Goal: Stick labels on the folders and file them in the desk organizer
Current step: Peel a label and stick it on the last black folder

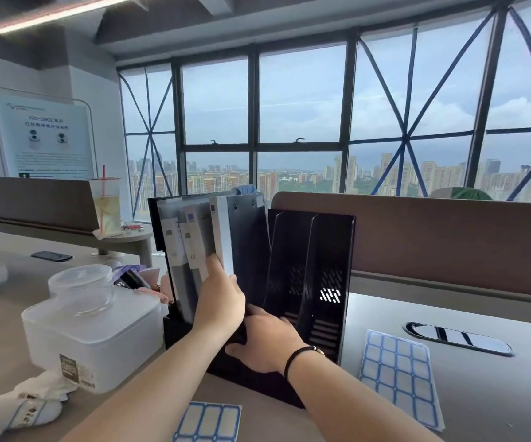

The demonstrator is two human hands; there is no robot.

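A wall of tall windows point(299, 122) with dark frames fills the far side of the room, some panes crossed with blue tape point(407, 129). Beyond them lie a grey, cloudy sky and a city of high-rise blocks. A strip light point(66, 11) glows on the dark ceiling at upper left. A poster stand point(42, 135) leans by the white wall. A brown partition point(449, 237) backs the pale desk point(497, 393).

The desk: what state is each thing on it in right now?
Desk organizer: upright, right slots empty.
Folders: standing in the left slots.
Left hand: gripping the folders' edge.
Right hand: resting flat on the organizer's base.
Label sheets: flat on the desk.
Drink cup: upright, straw in.
Plastic container: lid closed.
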